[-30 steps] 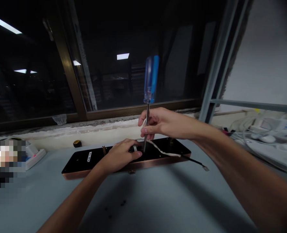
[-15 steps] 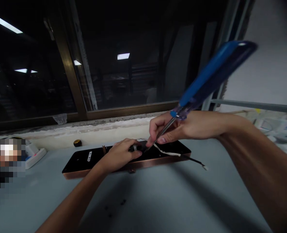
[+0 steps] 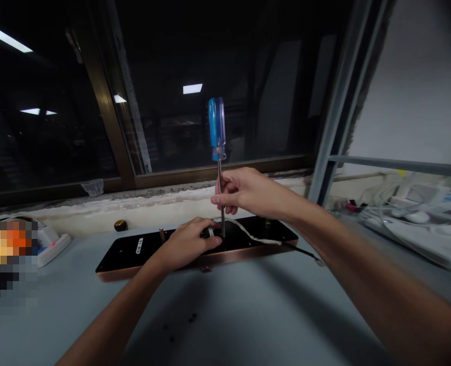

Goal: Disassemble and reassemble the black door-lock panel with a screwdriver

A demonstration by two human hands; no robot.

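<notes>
Our right hand had its fingers closed around the thin metal shaft of a screwdriver. The tool stood nearly upright, its blue and clear handle above the hand and its tip down at the long black panel with copper-coloured sides. Our left hand lay on the panel near its middle, thumb just beside the tip and fingers bent over a small dark part; we could not tell whether they gripped it. The panel lay flat on the table, with a white label near its left end. A pale cable crossed its right half, its dark end reaching past the edge. Nearer us lay a few tiny dark pieces, and behind the panel sat a dark round knob.
</notes>
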